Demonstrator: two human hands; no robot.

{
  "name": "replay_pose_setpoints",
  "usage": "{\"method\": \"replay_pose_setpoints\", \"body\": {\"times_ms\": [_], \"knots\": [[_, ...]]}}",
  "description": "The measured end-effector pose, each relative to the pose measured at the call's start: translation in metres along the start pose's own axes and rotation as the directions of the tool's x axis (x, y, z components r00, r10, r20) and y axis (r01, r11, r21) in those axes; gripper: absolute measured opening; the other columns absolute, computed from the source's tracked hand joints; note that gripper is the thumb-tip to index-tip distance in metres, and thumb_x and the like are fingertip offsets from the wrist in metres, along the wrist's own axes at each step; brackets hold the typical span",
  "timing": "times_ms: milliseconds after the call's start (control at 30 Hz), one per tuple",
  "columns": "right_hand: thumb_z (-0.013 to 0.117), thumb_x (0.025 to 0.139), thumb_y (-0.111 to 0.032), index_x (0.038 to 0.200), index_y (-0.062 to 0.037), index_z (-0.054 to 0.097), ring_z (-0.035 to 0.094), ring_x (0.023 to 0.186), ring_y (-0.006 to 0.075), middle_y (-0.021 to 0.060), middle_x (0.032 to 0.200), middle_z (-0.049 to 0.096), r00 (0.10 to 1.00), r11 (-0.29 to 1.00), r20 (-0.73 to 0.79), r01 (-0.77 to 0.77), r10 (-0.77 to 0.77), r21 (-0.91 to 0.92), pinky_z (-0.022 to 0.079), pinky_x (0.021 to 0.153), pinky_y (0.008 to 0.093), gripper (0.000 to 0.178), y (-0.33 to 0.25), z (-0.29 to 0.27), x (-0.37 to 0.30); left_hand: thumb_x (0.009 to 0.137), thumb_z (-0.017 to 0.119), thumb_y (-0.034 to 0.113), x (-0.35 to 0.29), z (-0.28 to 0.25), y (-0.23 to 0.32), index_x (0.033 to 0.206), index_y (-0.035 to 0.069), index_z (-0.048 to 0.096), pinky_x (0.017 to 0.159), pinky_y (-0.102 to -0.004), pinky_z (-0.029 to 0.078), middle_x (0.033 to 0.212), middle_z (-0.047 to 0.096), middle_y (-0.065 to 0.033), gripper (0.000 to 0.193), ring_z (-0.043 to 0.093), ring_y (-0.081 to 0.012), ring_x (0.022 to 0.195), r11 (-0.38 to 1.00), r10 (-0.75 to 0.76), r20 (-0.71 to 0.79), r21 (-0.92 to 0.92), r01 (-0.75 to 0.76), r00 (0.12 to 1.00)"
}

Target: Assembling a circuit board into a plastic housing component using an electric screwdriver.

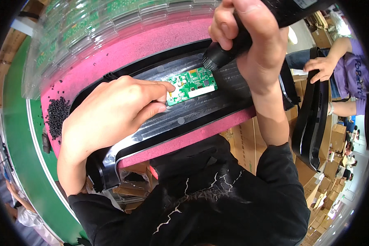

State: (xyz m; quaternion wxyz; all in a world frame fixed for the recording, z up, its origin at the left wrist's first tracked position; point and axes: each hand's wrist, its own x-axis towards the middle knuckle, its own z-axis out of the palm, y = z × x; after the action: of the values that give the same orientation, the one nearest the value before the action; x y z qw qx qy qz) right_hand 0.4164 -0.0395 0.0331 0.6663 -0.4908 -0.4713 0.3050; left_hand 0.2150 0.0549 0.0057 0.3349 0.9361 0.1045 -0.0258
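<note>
1. Circuit board (203, 84), green, one. Lay inside the housing near the middle of the frame, face up and slightly tilted across it, a white strip along its lower edge.
2. Left hand (110, 106). Forefinger set down on the board's left end, thumb beside that edge; the two stood apart, with no pinch visible. Judged to be so placed to steady the board.
3. Right hand (262, 49). Came in from the right; grip closed around the black handheld tool (291, 14), thumb on the near side, fingers wrapped behind.
4. Tool, as above. Slanted down from the upper right, ridged nose over the board's upper right corner; contact could not be told. The slant probably kept the nose aimed at that corner.
5. Housing (209, 108), long, black, trough-shaped. Held the board; rested open side up on a pink mat (164, 39), which presumably cushioned it.
6. Clear plastic trays (110, 33), stacked, upper left. Contained further green boards, seen blurred through the walls.
7. Small black pieces (57, 115), heaped loose at the mat's left end, in no container; kind too small to tell.
8. Tabletop (49, 197), green, left of frame.
9. Cardboard boxes (250, 139), right of centre, below the housing; contents not visible.
</note>
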Motion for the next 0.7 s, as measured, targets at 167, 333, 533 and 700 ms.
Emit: {"method": "replay_pose_setpoints", "body": {"times_ms": [167,333,533,700], "knots": [[0.064,0.090,-0.015,0.081,-0.0014,0.056,0.050,0.048,0.0140,0.0047,0.062,0.053,0.996,0.997,-0.067,-0.056,0.059,0.049,0.042,0.047,0.0272,0.018,-0.007,-0.004,-0.007,0.087,0.063,0.006,0.001,-0.001,0.001,0.089,-0.003,0.057,0.073,-0.0430,0.052,0.118,0.068,-0.0150,0.011,0.066,-0.0394,0.087,1.000,0.003,0.008,0.008,-0.003,1.000],[0.057,0.097,-0.033,0.095,-0.0039,0.052,0.041,0.045,0.0125,0.0020,0.059,0.047,0.685,0.397,0.257,0.052,-0.682,0.916,0.037,0.047,0.0277,0.029,0.041,-0.063,0.032,0.089,0.061,0.006,-0.002,0.001,0.004,0.091,-0.004,0.059,0.074,-0.0431,0.053,0.118,0.068,-0.0158,0.010,0.066,-0.0392,0.087,0.998,0.050,-0.031,0.035,-0.049,0.998],[0.081,0.081,-0.026,0.083,-0.0021,0.070,0.051,0.056,0.0042,-0.0027,0.064,0.059,0.904,0.522,-0.230,-0.008,-0.361,-0.853,0.038,0.052,0.0219,0.026,0.004,-0.083,-0.010,0.093,0.058,0.009,-0.003,0.003,0.001,0.092,-0.005,0.061,0.076,-0.0436,0.053,0.117,0.068,-0.0163,0.015,0.066,-0.0393,0.088,0.997,0.062,-0.049,0.038,-0.061,0.997],[0.082,0.079,-0.028,0.080,-0.0011,0.069,0.057,0.066,0.0066,-0.0014,0.065,0.062,0.894,0.702,-0.306,0.013,-0.328,-0.712,0.046,0.063,0.0231,0.030,0.017,-0.092,-0.008,0.094,0.057,0.010,0.000,0.001,0.003,0.096,-0.005,0.062,0.077,-0.0444,0.052,0.116,0.069,-0.0164,0.017,0.066,-0.0385,0.090,0.997,0.016,-0.011,0.075,-0.015,1.000]]}}
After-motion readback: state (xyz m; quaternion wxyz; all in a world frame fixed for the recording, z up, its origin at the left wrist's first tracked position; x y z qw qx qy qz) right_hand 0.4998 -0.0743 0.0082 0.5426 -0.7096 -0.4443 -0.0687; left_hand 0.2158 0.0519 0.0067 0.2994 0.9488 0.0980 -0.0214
